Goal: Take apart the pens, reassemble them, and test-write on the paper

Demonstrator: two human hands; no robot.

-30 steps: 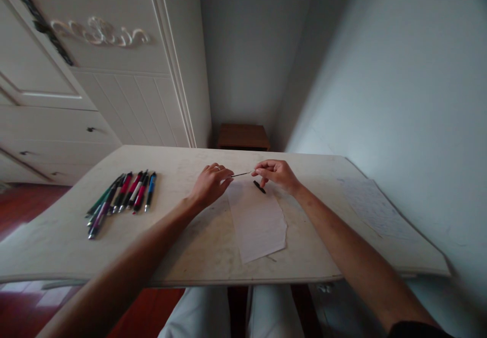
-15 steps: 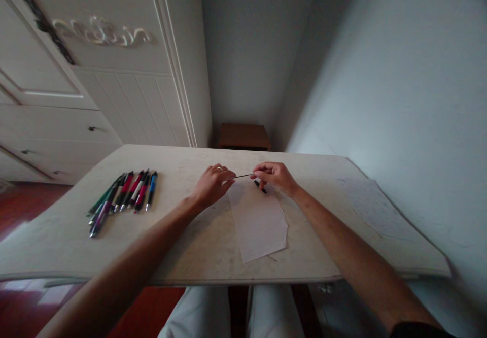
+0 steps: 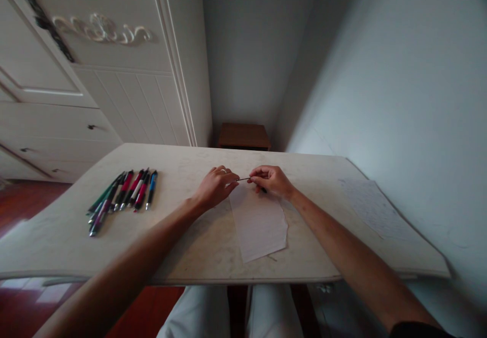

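Between my two hands, above the top end of a white paper sheet [image 3: 261, 229], stretches a thin dark pen refill [image 3: 244, 179]. My left hand [image 3: 216, 188], with a ring on one finger, pinches its left end between thumb and fingers. The other end is in the fingertips of my right hand [image 3: 274, 181], which is also closed. A short black pen part [image 3: 264, 190] pokes out beneath the right hand's fingers; whether they grip it or it lies on the paper, I cannot tell.
Several pens [image 3: 141, 191] lie side by side on the left of the white table [image 3: 182, 257]. A second sheet, covered in writing [image 3: 375, 208], rests at the right near the wall. A white cabinet [image 3: 152, 94] stands at the left, and a brown wooden piece [image 3: 244, 135] behind the table.
Both hands have come slightly nearer to me and a little closer together, so less of the refill shows. My right hand now covers more of the black pen part.
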